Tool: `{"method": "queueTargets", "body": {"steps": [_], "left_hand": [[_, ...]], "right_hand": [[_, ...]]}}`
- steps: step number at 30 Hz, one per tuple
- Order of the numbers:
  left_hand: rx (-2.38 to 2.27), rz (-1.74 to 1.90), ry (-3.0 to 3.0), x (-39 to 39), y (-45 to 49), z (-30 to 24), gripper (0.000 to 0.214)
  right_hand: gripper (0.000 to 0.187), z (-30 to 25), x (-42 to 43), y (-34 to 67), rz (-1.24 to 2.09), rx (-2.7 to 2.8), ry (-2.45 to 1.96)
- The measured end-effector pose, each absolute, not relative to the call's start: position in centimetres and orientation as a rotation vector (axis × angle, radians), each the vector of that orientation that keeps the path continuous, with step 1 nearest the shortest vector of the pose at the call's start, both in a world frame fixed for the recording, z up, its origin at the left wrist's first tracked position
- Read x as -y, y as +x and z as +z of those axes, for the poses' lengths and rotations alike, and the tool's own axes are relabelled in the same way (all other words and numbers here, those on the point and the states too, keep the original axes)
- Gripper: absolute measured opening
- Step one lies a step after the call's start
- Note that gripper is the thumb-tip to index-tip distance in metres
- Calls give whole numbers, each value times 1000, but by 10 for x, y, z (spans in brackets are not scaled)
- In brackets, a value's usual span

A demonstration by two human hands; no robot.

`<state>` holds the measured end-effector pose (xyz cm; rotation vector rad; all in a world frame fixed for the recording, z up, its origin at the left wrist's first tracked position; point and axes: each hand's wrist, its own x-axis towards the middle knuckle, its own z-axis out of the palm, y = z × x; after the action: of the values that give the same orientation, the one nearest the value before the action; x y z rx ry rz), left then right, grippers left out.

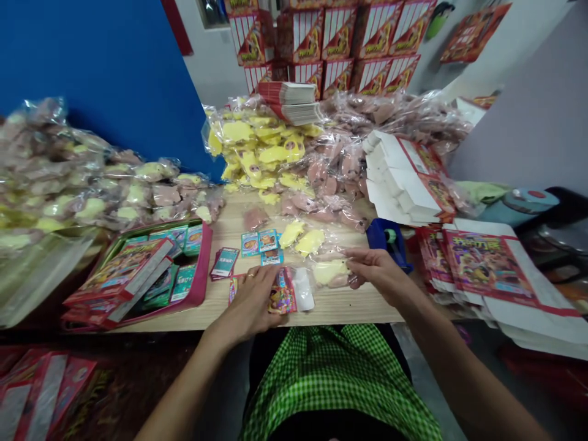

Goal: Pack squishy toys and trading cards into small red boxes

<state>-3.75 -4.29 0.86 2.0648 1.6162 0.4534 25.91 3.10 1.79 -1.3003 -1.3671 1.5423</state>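
Note:
My left hand [253,297] rests over a small red printed box [283,293] lying on the table, its fingers closed around it. The box's white end flap [303,289] sticks out toward the right. Pinched in my right hand [374,269] is a clear plastic bag with a pale yellow and pink toy [331,273] in it, just right of the flap. Behind that bag lie two more yellow toys [309,242] in clear wrap. Blue cards [268,240] lie behind my left hand, and a small stack of teal-faced cards [225,262] is to its left.
A pink tray [204,263] with cards and red boxes stands at the left. Bagged yellow toys [257,147] and brown-pink toys [337,162] are heaped at the back. A blue tape dispenser [379,236], white cartons [402,177] and flat red boxes [491,263] are at the right.

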Motion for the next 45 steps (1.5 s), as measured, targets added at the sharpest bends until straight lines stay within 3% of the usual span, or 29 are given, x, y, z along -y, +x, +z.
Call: {"method": "queueTargets", "body": {"steps": [8,12,18,23,32,35,39,45], "left_hand": [[-1684,801,2159,62,-12,-1,109],[-1625,911,2109,67,8,8,107],[-1664,1087,2031,70,27,18,106],[-1640,1149,2022,68,33,24,101],[-1692,1191,1730,55,64,18,116],[-1752,1063,1790,34,53,15,100],[-2379,572,1761,9,-9,11,56],[-2602,161,1674,3,-75,-5,33]], "right_hand": [[32,35,-14,249,1396,1681,-1207],[27,53,-4,235,929,2075,-1096],[21,80,-3,239,406,2046,-1095],[23,90,18,225,490,2457,-943],[26,95,1,227,187,2462,-893],[27,86,-28,205,24,2469,-974],[24,69,-57,146,46,2795,-1174],[30,31,-74,71,71,3007,-1153]]}}
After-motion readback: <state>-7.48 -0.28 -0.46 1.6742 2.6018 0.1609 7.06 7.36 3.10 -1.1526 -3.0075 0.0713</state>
